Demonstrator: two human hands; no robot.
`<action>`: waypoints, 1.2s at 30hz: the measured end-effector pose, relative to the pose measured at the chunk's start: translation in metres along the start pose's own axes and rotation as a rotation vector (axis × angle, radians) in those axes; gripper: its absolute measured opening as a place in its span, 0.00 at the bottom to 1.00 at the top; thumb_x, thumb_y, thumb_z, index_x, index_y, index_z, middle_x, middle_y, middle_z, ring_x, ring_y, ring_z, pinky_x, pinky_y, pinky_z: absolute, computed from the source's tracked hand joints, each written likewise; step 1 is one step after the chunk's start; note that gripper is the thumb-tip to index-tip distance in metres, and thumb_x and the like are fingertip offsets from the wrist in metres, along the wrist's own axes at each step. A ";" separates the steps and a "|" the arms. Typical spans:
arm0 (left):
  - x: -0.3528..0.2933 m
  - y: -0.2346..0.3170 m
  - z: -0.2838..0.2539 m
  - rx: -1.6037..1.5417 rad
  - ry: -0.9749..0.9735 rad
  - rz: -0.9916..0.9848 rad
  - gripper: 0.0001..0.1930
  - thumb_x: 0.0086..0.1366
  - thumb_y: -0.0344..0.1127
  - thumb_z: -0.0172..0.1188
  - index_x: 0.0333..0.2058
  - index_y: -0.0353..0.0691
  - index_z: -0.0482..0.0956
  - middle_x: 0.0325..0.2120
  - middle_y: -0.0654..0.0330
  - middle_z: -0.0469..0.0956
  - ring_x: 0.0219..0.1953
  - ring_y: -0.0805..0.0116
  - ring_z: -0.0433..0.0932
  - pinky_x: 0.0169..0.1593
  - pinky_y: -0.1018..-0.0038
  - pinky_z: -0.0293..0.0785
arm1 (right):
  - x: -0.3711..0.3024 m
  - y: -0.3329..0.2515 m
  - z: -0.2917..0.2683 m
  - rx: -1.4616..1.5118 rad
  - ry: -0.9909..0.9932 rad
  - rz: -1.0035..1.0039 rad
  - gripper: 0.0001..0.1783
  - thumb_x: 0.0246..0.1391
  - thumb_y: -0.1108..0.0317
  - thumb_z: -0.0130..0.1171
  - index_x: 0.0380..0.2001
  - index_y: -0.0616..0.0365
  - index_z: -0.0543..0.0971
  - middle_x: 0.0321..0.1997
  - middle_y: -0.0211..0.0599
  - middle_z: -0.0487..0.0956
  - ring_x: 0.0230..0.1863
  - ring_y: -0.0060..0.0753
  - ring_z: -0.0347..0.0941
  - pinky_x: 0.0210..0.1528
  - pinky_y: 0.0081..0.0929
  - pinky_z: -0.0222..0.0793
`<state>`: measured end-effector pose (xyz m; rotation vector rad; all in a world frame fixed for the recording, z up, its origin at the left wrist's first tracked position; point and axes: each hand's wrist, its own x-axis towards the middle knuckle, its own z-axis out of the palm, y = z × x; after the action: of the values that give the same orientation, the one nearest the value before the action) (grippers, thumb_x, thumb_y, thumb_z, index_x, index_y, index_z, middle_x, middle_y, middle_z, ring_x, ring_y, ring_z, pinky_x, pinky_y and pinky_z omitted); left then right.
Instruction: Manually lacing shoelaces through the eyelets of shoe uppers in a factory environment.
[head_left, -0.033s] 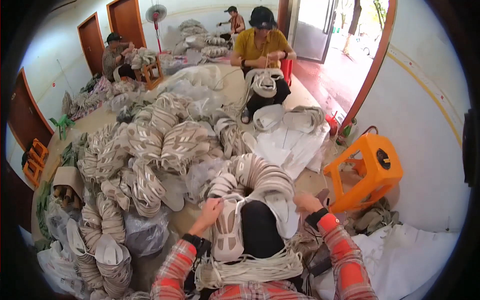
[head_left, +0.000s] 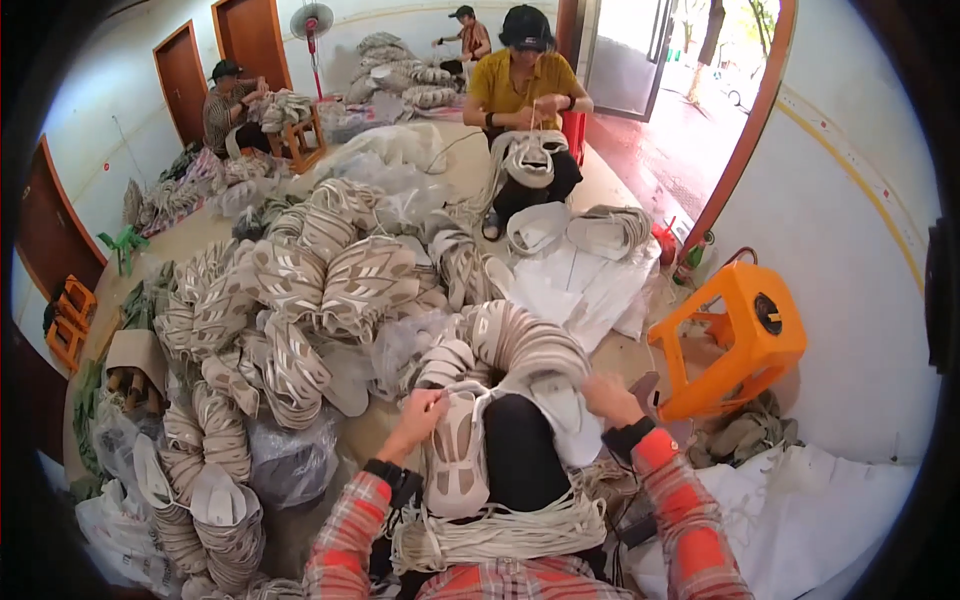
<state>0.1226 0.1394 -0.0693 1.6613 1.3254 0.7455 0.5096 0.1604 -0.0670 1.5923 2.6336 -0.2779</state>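
Note:
A beige and white shoe upper (head_left: 457,470) lies upright over my left thigh, its toe toward me. My left hand (head_left: 416,420) is closed on the upper's far left edge, thumb and fingers pinched together. My right hand (head_left: 612,400) is closed, fingers curled, beside a pale upper (head_left: 570,405) at the end of a curved stack of uppers (head_left: 525,340). What is between its fingers, if anything, is too small to make out. A bundle of off-white shoelaces (head_left: 495,540) lies across my lap.
Heaped stacks of uppers (head_left: 290,280) and plastic bags (head_left: 295,460) spread to the left. An orange stool (head_left: 730,335) stands to the right, above white sheeting (head_left: 800,520). Ahead, a person in a yellow shirt (head_left: 520,95) handles a lace on an upper (head_left: 528,160); others sit farther back.
My right hand has shifted slightly left and up, closer to the pale upper. My left hand keeps its pinch on the shoe upper. The whole view has shifted slightly.

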 end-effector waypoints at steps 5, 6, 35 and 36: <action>0.001 0.001 0.017 -0.057 0.333 -0.028 0.13 0.52 0.41 0.60 0.33 0.38 0.80 0.29 0.57 0.75 0.32 0.66 0.72 0.38 0.74 0.66 | 0.091 -0.160 -0.028 0.667 0.395 -0.227 0.13 0.44 0.64 0.57 0.32 0.62 0.74 0.33 0.50 0.73 0.42 0.49 0.67 0.44 0.40 0.63; 0.003 0.008 0.017 -0.042 0.316 0.041 0.13 0.53 0.41 0.60 0.33 0.38 0.80 0.30 0.56 0.75 0.33 0.65 0.72 0.38 0.73 0.67 | 0.095 -0.165 -0.018 0.582 0.299 -0.259 0.14 0.45 0.63 0.57 0.32 0.62 0.74 0.32 0.49 0.73 0.40 0.49 0.67 0.43 0.39 0.63; 0.004 0.047 -0.015 1.002 0.126 0.520 0.09 0.58 0.40 0.52 0.23 0.42 0.72 0.19 0.61 0.70 0.24 0.65 0.72 0.30 0.69 0.66 | 0.129 -0.109 -0.032 0.758 -0.341 -0.430 0.11 0.47 0.66 0.55 0.31 0.63 0.75 0.28 0.37 0.77 0.32 0.29 0.72 0.37 0.26 0.67; 0.007 0.042 -0.017 1.005 0.126 0.522 0.09 0.58 0.40 0.52 0.23 0.42 0.72 0.19 0.61 0.70 0.24 0.65 0.72 0.30 0.69 0.66 | 0.129 -0.106 -0.028 0.758 -0.338 -0.431 0.11 0.47 0.66 0.55 0.31 0.63 0.75 0.28 0.37 0.77 0.32 0.29 0.72 0.37 0.26 0.67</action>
<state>0.1290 0.1473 -0.0245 2.8713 1.4730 0.4740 0.3570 0.2303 -0.0435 0.8984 2.6869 -1.5556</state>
